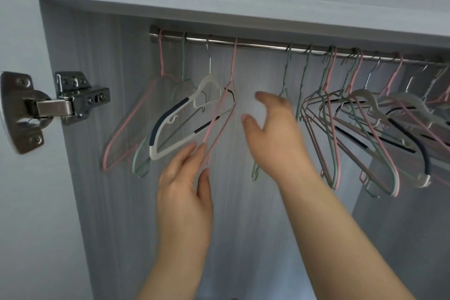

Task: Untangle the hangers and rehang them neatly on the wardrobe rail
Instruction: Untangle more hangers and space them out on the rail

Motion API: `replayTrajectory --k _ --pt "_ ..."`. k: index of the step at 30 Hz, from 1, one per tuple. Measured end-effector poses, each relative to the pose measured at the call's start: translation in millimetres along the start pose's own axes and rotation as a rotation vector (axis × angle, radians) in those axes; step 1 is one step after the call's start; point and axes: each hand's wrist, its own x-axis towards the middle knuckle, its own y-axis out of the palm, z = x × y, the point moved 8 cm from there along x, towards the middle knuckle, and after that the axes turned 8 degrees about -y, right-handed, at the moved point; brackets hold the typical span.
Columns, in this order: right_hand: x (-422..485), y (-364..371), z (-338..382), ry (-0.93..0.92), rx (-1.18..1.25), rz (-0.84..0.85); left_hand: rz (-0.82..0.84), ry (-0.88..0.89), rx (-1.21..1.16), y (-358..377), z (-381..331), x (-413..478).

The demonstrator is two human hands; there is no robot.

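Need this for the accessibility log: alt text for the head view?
Two bare hands reach into an open wardrobe: the left hand touches a pink wire hanger on the metal rail; the right hand, open and blurred, hovers beside it. Further right hangs a tangled bunch of hangers.

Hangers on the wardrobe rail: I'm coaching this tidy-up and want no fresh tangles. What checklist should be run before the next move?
1. Right hand free: ok, open, holding nothing.
2. Left hand grip on pink hanger: cannot tell; fingers lie straight at its lower corner.
3. Green hanger hooked alone on rail: ok.
4. Rail stretch between pink and green hangers bare: ok.
5. Right-side cluster untangled: not ok, frames cross.
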Motion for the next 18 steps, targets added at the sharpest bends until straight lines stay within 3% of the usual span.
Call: replayTrajectory --k 2,4,9,15,18 --pt "11 -9 -22 0.115 -0.088 0.010 -0.043 0.088 -0.024 -1 -16 -11" --pt "19 -3 -44 0.291 -0.104 0.126 0.014 0.151 -0.074 12 -30 -26" --pt "11 26 -70 0.493 -0.080 0.363 0.291 -0.069 -0.039 64 -17 -35" --pt "2 39 -66 0.535 0.497 0.221 0.319 -0.188 -0.043 75 10 -24" --pt "2 39 -58 0.486 0.594 0.188 0.282 -0.188 -0.076 68 11 -19"
